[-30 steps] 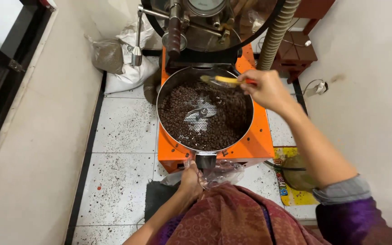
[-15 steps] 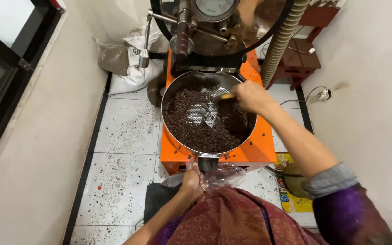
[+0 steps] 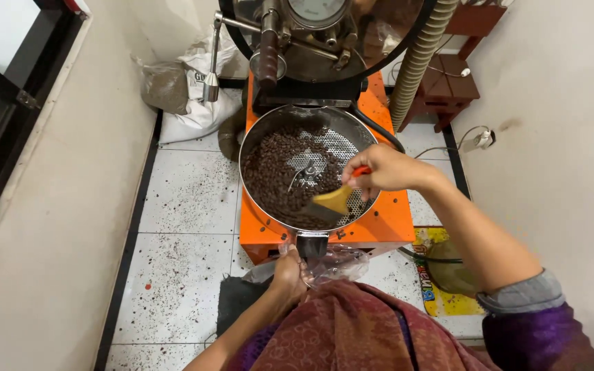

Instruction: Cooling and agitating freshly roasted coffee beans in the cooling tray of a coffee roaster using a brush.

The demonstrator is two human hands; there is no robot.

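Note:
An orange coffee roaster (image 3: 379, 223) stands on the tiled floor, with a round perforated metal cooling tray (image 3: 352, 134) on top. Dark roasted beans (image 3: 273, 172) cover mostly the tray's left and near side; bare mesh shows at the right. My right hand (image 3: 386, 168) grips a brush (image 3: 335, 203) with an orange handle and yellow head, its bristles down in the tray's near right part. My left hand (image 3: 289, 271) holds a clear plastic bag (image 3: 335, 264) under the chute (image 3: 313, 244) at the tray's front edge.
The roaster's drum with a dial (image 3: 317, 10) rises behind the tray. A ribbed hose (image 3: 417, 62) runs up at the right beside a small wooden stool (image 3: 452, 86). White sacks (image 3: 194, 89) lie at the back left. A power strip (image 3: 479, 139) lies by the right wall.
My right hand has swept the brush from the tray's far right side toward the near right edge, pushing beans toward the front chute. My left hand stays at the bag.

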